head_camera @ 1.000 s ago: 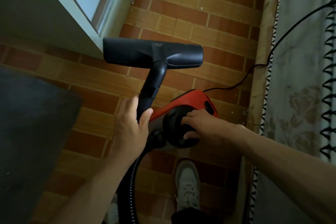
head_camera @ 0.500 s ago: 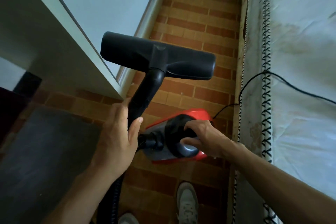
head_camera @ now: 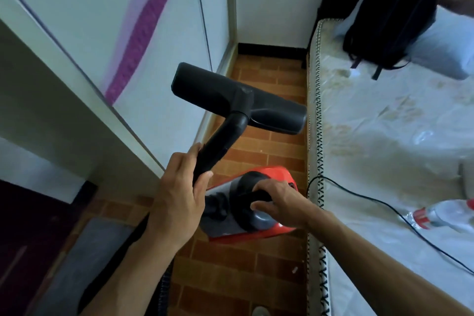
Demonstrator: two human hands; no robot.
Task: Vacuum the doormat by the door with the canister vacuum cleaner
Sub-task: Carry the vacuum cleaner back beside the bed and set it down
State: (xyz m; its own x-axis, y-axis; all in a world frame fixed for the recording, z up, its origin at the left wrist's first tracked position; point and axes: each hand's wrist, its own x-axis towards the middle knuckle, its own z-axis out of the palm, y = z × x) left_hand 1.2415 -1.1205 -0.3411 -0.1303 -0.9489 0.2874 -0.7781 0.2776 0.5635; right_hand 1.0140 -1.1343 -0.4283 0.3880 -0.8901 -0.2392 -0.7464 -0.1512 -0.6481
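My left hand (head_camera: 177, 200) grips the black vacuum wand (head_camera: 218, 146) just below its wide black floor nozzle (head_camera: 238, 101), which is raised in the air. My right hand (head_camera: 279, 200) grips the black carry handle on top of the red canister vacuum (head_camera: 269, 174), held above the brick-pattern floor. The grey doormat (head_camera: 84, 259) lies on the floor at the lower left, partly hidden by my left forearm. The black ribbed hose (head_camera: 164, 290) hangs down under my left arm.
A bed with a pale floral cover (head_camera: 384, 161) fills the right side, carrying a black backpack (head_camera: 389, 18), a plastic bottle (head_camera: 436, 213) and the black power cord (head_camera: 384, 205). A white wardrobe with a purple pattern (head_camera: 128, 33) stands at the left. Narrow floor strip (head_camera: 269, 79) between them.
The view has tilted up, so the bed and wardrobe now show. The canister and nozzle have risen higher off the floor; both hands keep their grips.
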